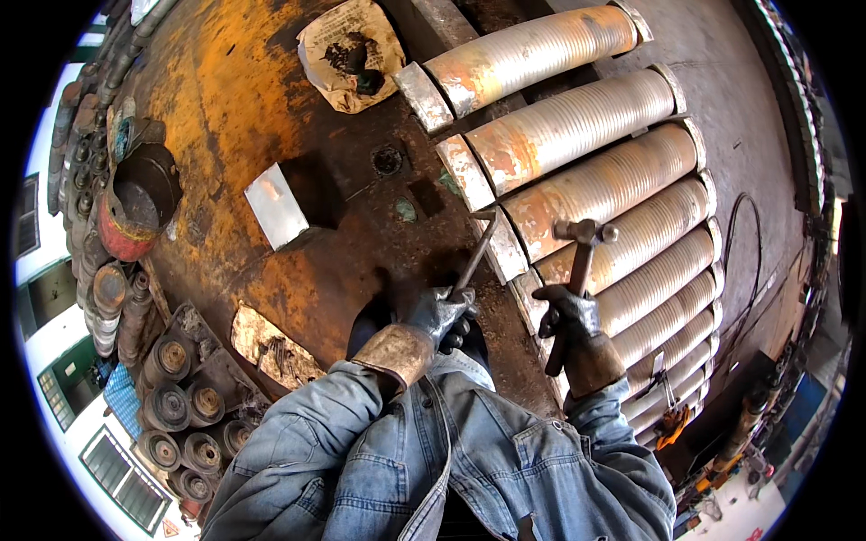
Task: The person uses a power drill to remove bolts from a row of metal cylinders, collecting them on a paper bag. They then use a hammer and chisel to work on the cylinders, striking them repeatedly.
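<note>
My left hand (439,313), in a dark glove with a brown cuff, grips a thin metal rod or chisel (477,253) whose bent tip rests on the flat end flange (502,242) of a ribbed metal pipe (603,187). My right hand (570,311), also gloved, holds a hammer (579,245) by its handle, head raised just right of the chisel tip, above the pipe row. Denim sleeves come in from the lower edge.
Several ribbed metal pipes lie side by side on a rusty orange-brown work plate (234,99). A small shiny metal block (278,206), a red-rimmed can (135,203) and stacked round dies (176,397) sit at left. Cables run along the concrete floor (753,135) at right.
</note>
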Demonstrator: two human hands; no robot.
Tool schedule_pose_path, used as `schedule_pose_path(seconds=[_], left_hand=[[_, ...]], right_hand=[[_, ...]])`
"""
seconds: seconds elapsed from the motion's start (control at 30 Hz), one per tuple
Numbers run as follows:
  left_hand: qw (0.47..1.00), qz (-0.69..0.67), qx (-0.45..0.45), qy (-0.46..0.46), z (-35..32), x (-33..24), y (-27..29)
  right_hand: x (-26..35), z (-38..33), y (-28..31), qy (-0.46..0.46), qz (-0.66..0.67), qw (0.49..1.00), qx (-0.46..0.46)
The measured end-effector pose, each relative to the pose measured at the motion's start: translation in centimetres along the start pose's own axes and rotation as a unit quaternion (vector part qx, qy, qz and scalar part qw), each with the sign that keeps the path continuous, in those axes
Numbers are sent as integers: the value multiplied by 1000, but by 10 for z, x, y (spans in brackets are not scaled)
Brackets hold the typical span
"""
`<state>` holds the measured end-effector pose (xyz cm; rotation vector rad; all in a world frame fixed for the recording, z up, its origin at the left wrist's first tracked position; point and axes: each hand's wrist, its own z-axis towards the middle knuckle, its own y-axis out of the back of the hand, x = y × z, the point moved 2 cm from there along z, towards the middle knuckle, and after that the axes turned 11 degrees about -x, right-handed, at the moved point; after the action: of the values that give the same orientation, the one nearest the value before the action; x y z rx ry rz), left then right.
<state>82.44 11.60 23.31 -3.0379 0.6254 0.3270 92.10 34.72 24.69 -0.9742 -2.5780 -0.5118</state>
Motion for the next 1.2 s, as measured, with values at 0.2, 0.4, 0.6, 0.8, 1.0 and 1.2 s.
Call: schedule_pose_path(seconds=[0.2, 0.4, 0.6, 0.8, 1.0, 1.2], left_hand=[[996, 53, 65, 44, -10, 17, 17], [994, 64, 88, 19, -17, 44, 19], [990, -22, 137, 22, -13, 68, -9], [995, -37, 91, 10, -6, 83, -50], [998, -51, 25, -1, -11, 97, -78], [999, -46, -29, -3, -14, 99, -81]], right_hand=[[-91, -48, 26, -80, 88, 989, -84], [-160, -123, 19, -93, 179, 976, -81], [-170, -146, 28, -71, 180, 976, -102], [-154, -110, 73, -66, 131, 986, -74], [-111, -79, 121, -19, 95, 995, -33], [-63, -67, 167, 41, 102, 994, -15]])
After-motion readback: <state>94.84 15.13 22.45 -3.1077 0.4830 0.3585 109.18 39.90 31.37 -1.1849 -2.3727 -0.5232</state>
